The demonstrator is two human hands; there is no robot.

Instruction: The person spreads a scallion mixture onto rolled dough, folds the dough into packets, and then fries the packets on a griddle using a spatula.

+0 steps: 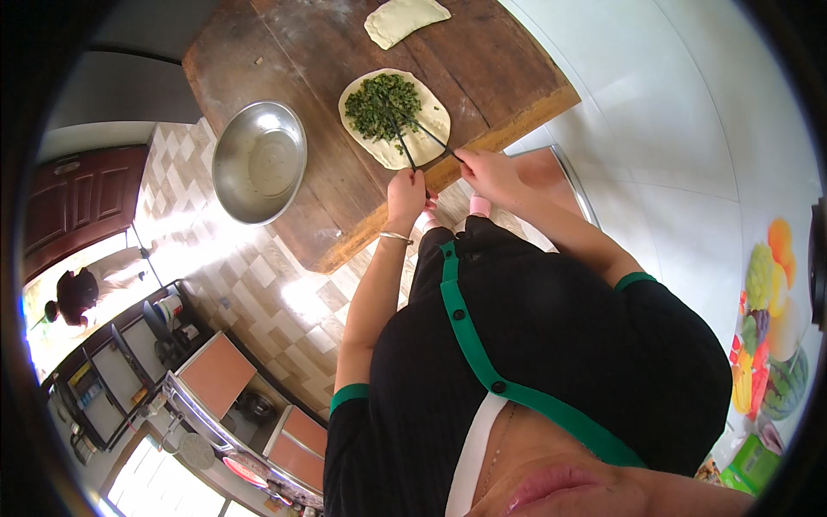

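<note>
A flat sheet of dough (423,148) lies near the front edge of a wooden table, with a heap of chopped green vegetables (381,103) spread over much of it. My left hand (408,194) is closed around one dark chopstick (404,142), a bangle at the wrist. Another dark chopstick (436,139) is held in my right hand (489,174). Both chopsticks reach into the greens, their tips partly hidden there. Farther back on the table rests a folded half-moon of filled-looking dough (406,22).
A wide stainless steel basin (271,165) stands at the table's left edge. The wooden table (336,213) has a corner toward the white wall (672,239) on the right. Kitchen cabinets (216,375) stand behind on the left. A person (76,294) is beyond a bright doorway.
</note>
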